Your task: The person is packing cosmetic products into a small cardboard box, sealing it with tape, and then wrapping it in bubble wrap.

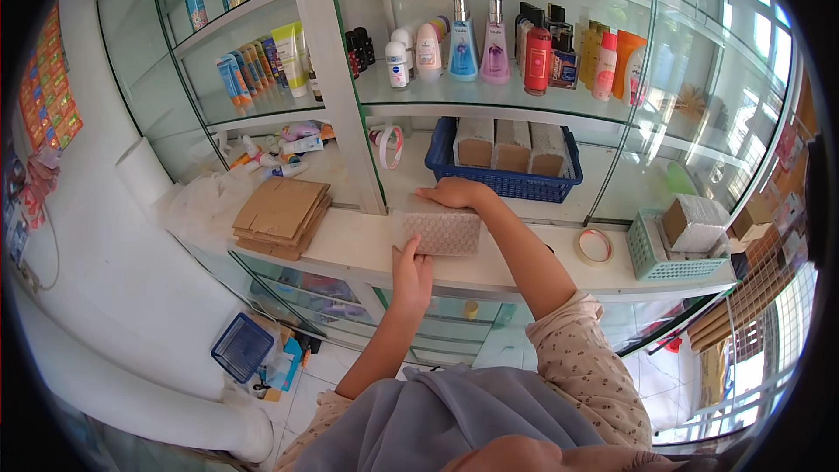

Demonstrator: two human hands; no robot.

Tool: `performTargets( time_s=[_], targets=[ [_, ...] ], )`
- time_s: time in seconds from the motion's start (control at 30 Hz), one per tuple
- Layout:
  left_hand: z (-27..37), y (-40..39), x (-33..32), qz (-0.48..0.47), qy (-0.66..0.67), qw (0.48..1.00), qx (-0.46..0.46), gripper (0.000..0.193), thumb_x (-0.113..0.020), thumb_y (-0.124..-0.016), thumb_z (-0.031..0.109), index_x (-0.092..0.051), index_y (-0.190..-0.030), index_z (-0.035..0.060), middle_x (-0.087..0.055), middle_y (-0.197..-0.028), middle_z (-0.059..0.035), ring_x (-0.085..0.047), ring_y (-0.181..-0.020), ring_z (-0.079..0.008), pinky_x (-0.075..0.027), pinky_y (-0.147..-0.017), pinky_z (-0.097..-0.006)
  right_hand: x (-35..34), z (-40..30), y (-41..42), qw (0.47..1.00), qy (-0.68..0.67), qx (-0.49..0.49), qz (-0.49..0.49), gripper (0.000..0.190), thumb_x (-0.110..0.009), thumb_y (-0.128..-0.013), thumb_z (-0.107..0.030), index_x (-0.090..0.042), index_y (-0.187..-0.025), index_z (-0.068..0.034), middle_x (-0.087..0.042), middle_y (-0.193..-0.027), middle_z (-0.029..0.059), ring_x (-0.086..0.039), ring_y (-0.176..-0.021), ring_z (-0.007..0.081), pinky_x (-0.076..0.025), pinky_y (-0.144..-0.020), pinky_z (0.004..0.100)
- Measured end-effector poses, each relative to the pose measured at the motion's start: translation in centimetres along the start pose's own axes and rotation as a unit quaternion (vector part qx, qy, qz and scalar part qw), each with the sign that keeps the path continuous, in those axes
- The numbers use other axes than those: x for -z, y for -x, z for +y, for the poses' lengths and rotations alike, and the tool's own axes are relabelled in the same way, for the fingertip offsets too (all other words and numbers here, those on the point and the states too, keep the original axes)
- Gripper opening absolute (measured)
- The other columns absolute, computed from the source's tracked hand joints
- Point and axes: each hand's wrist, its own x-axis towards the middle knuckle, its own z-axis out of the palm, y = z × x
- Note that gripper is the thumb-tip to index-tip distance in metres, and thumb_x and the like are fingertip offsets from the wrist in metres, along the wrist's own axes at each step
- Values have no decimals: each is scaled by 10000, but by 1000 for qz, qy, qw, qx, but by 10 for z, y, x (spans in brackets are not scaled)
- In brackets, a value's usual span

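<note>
A cardboard box in bubble wrap rests on the white counter in front of me. My left hand grips its near left side, with the thumb up against the wrap. Across the box's far top edge lies my right hand, holding it from above; some of its fingers are hidden. Just behind the box stands a blue plastic basket with several wrapped boxes in it. To the left is a stack of flattened brown cardboard boxes.
A roll of tape lies right of my hands, near a light green basket holding a wrapped box. Glass shelves with bottles rise behind. Loose plastic wrap spreads at left. A dark blue basket sits low at left.
</note>
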Motion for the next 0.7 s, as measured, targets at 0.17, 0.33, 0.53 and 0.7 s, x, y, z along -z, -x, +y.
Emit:
performTargets(
  time_s=[0.17,0.33,0.53,0.7],
  targets=[
    [-12,-2,-11,0,-59,996,-67,822,-708,-874,4,-199,-1515,76,-390,-1459,-78,-385,-1356,-208,-313,-1144,-366,1,2,9,999,-24,5,35,880,-423,-914,-730,-713,-1034,92,-690,-1081,288,-667,-1015,398,-490,-894,429],
    [-17,-2,-21,17,-83,990,-111,918,-740,-853,-7,-145,-1547,70,-354,-1486,-102,-386,-1365,-230,-303,-1163,-383,-2,9,32,990,-111,19,80,809,-433,-955,-671,-712,-1025,85,-702,-1035,264,-676,-963,359,-495,-861,413],
    [-7,-4,-23,-68,-141,986,-63,941,-730,-866,38,-114,-1575,89,-348,-1498,-103,-381,-1373,-246,-323,-1158,-403,-6,-4,88,933,-351,24,78,688,-461,-995,-605,-706,-1102,29,-698,-1045,165,-626,-941,209,-490,-850,349],
    [-9,-13,-23,-114,-154,980,-50,914,-738,-837,46,-198,-1563,179,-372,-1488,-79,-383,-1372,-242,-349,-1140,-412,-4,24,109,941,-258,42,213,709,-535,-963,-603,-563,-1327,5,-638,-1174,135,-590,-1044,203,-465,-916,353]
  ],
)
